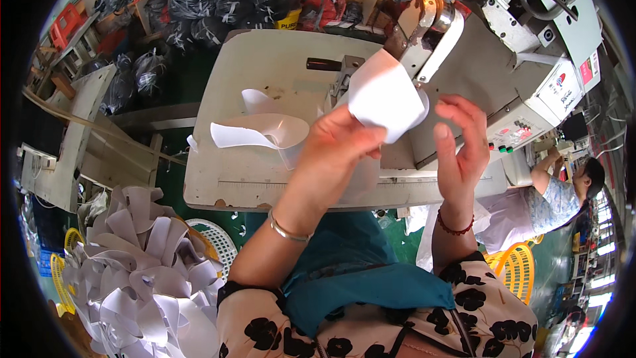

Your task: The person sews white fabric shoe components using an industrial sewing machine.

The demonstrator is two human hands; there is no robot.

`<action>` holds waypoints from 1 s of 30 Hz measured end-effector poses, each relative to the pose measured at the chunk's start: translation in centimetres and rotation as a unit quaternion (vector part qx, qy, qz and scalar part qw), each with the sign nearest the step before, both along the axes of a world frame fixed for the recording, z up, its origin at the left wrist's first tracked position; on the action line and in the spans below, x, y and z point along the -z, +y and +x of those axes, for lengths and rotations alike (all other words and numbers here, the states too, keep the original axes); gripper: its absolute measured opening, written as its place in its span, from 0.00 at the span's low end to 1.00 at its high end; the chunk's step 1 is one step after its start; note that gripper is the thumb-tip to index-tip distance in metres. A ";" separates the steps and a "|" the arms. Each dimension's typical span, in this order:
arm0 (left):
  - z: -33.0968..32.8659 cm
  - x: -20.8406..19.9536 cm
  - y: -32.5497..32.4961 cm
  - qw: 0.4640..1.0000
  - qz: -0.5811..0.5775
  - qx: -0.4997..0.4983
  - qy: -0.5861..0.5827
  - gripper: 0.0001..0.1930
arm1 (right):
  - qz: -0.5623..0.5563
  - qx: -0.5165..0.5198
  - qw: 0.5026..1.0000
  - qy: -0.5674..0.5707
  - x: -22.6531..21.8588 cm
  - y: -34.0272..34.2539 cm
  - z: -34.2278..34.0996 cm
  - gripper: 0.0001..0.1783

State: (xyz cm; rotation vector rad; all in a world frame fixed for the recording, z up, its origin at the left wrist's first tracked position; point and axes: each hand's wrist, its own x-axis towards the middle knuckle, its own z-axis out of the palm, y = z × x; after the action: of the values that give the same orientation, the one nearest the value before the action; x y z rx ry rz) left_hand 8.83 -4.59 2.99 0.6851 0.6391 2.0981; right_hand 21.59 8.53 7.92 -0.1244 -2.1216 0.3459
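My left hand (pixel 339 138) is closed on a white, curved sheet piece (pixel 385 93), gripping its lower left edge between thumb and fingers. The piece is raised in front of the machine's metal arm (pixel 416 34) and hides part of it. To the right of the piece, my right hand (pixel 462 152) is open and holds nothing, its thumb and fingers apart and bent. Another white curled piece (pixel 245 135) stands on the pale worktable (pixel 238 66), left of my left hand. Whether the held piece touches the machine I cannot tell.
A big heap of similar white pieces (pixel 146 272) lies at the lower left, beside a white basket (pixel 218 242). A black-handled clamp (pixel 324 64) sits on the table. Yellow basket (pixel 513 270) and a co-worker (pixel 556 192) are at right; black bags (pixel 225 0) fill shelves behind.
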 end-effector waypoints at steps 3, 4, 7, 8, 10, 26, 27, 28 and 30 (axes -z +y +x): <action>2.1 0.5 0.2 0.992 -0.027 -0.086 0.092 0.13 | 0.007 -0.040 0.999 -0.012 -0.3 -1.3 -0.5 0.13; 2.5 0.9 0.4 0.981 -0.040 -0.137 0.134 0.13 | 0.002 -0.058 0.998 -0.021 -0.3 -1.6 -0.7 0.14; 2.5 1.6 1.1 0.949 -0.056 -0.211 0.226 0.14 | -0.044 -0.052 0.998 -0.015 0.8 -1.1 -1.3 0.14; 2.6 1.7 1.0 0.925 -0.077 -0.243 0.281 0.15 | -0.103 -0.056 0.993 -0.012 1.3 -0.8 -1.4 0.14; 2.6 1.6 1.2 0.912 -0.072 -0.269 0.300 0.15 | -0.139 -0.086 0.987 -0.014 2.0 -0.3 -1.5 0.12; 2.4 1.2 0.4 0.994 -0.050 -0.090 0.041 0.11 | -0.347 -0.206 0.915 -0.004 3.7 0.4 -1.7 0.08; 2.4 1.2 0.5 0.994 -0.051 -0.090 0.041 0.11 | -0.343 -0.203 0.917 -0.004 3.8 0.4 -1.7 0.08; 2.5 1.1 0.5 0.993 -0.054 -0.097 0.036 0.10 | -0.343 -0.203 0.917 -0.004 3.8 0.4 -1.7 0.08; 2.7 1.0 0.5 0.992 -0.057 -0.106 0.032 0.10 | -0.353 -0.206 0.913 0.002 3.6 0.2 -1.7 0.08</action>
State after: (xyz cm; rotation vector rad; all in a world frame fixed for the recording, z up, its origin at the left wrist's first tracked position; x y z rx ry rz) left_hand 11.48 -4.09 1.94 0.6456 0.8947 2.2189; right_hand 19.84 8.73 4.27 -0.0875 -1.9114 1.3564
